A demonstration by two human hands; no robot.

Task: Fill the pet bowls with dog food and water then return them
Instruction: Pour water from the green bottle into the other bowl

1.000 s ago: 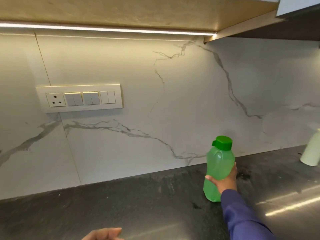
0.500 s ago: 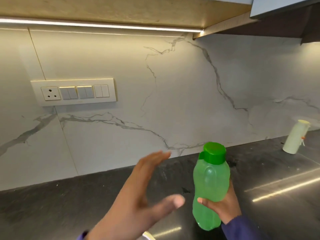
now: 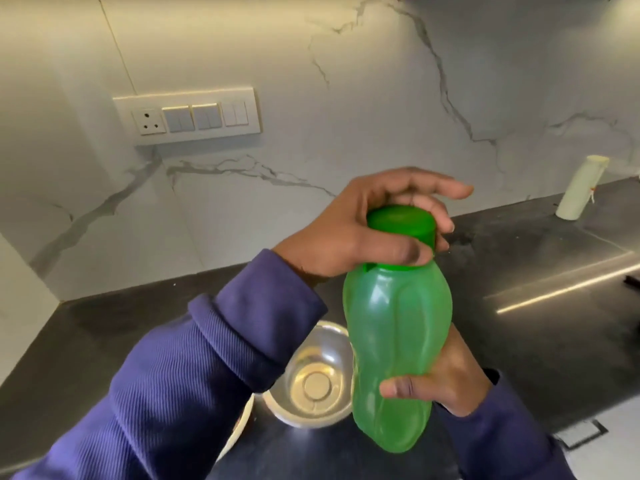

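Head view: green bottle (image 3: 398, 344) held above the dark counter (image 3: 104, 341).
Right hand (image 3: 446, 379) wraps its lower body; left hand (image 3: 374, 230) closes round the cap (image 3: 401, 225). Steel bowl (image 3: 311, 375) sits below near the counter's front edge; the counter's left part is bare.

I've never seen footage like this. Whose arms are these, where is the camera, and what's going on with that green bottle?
There is no machine here: a person wears one wide-angle camera on the head, looking forward and down, so you see their own two arms in purple sleeves.

The right hand grips the lower body of a green plastic bottle, holding it up and tilted over a dark countertop. The left hand wraps around the bottle's green cap, probably to open it; the cap is on.

Below, on the counter, sits a shiny metal bowl, partly hidden by the left sleeve. Whether it holds any water is hard to tell. On the far right a pale cylinder leans against the marble wall, which carries a switch panel.
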